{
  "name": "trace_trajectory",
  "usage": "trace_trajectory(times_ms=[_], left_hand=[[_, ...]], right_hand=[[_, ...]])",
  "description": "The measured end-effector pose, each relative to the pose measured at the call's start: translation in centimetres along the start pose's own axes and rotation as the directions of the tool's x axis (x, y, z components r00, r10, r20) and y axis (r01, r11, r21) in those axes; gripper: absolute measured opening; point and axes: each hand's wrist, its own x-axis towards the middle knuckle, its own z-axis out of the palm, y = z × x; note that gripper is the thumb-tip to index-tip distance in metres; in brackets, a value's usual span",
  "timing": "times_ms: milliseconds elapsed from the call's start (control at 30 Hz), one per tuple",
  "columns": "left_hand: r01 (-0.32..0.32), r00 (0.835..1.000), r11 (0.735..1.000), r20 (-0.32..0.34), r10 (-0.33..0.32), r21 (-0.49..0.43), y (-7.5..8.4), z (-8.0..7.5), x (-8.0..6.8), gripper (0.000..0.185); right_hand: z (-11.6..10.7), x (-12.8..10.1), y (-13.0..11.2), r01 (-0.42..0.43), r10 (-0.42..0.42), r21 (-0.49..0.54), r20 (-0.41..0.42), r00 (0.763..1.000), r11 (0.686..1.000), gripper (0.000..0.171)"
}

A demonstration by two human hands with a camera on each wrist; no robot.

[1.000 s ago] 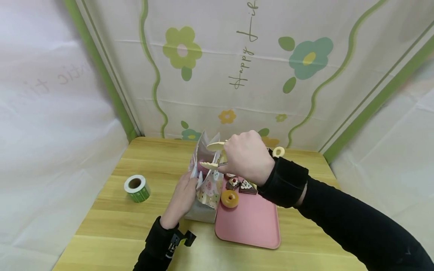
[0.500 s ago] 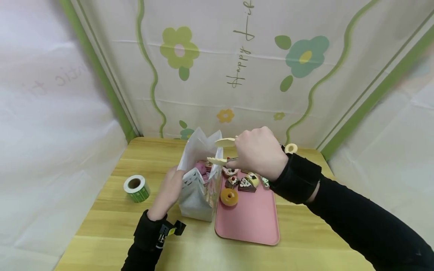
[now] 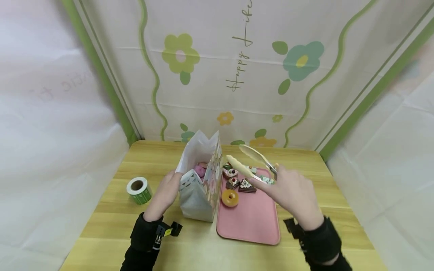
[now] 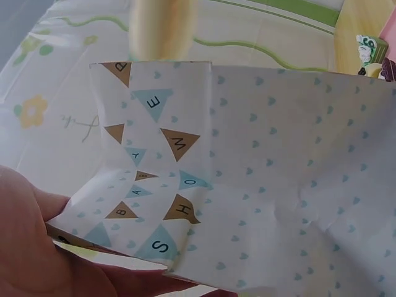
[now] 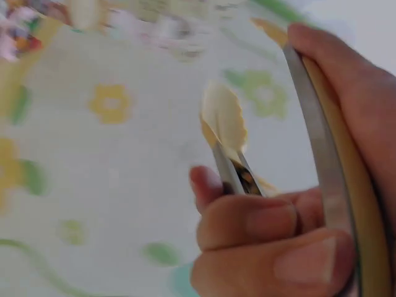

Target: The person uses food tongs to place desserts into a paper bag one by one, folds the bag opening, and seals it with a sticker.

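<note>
Right fingers (image 5: 247,219) curl around the cream-tipped tongs (image 3: 240,166).

Roll of labels (image 3: 141,192), white on top and green around its side, standing on end on the wood-grained surface (image 3: 101,233), left part. Behind, a pale backdrop (image 3: 203,88) bearing a yellow-green flower (image 3: 181,67), a blue-green flower (image 3: 306,56) with yellow centre, a small orange flower (image 3: 225,118) and vertical lettering (image 3: 240,67) reading "Happy", with a second word above. Green strips (image 3: 101,77) edge the backdrop; white side panels (image 3: 51,150) flank the surface.
</note>
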Motion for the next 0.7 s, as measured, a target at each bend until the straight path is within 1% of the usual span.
trace_trajectory(times_ms=[67,133,267,333,433,500,567,700], left_hand=[[0.014,1.000,1.000,0.005,-0.014,-0.025,-0.1,-0.2,-0.2,0.043],[0.023,1.000,0.999,0.008,-0.023,-0.042,-0.2,-0.3,-0.3,0.045],[0.035,0.999,0.997,0.007,-0.035,-0.067,-0.6,-0.5,-0.5,0.045],[0.036,0.999,0.996,-0.002,-0.036,-0.076,-0.7,-0.6,-0.5,0.044],[0.040,0.999,0.995,-0.001,-0.040,-0.088,-1.0,-0.7,-0.5,0.042],[0.041,0.999,0.996,0.004,-0.041,-0.084,-1.2,-0.7,-0.6,0.043],[0.047,0.999,0.996,0.011,-0.047,-0.078,-1.4,-0.7,-0.6,0.045],[0.045,0.999,0.995,0.003,-0.044,-0.085,-1.7,-0.6,-0.8,0.044]], right_hand=[[2.5,-1.0,1.1,-0.080,0.078,0.054,0.032,0.996,0.995,0.081],[5.0,-1.9,1.9,-0.150,0.143,0.074,0.090,0.986,0.986,0.087],[9.3,-3.3,2.8,-0.201,0.189,0.060,0.157,0.969,0.978,0.106],[10.9,-3.7,2.9,-0.201,0.190,0.049,0.170,0.967,0.978,0.105],[12.6,-4.1,2.8,-0.194,0.184,0.042,0.174,0.967,0.980,0.090],[13.4,-4.4,2.8,-0.195,0.186,0.032,0.181,0.966,0.980,0.083],[14.1,-4.5,2.8,-0.201,0.192,0.029,0.192,0.962,0.979,0.086],[15.2,-4.8,2.8,-0.198,0.191,0.021,0.179,0.965,0.980,0.091]])
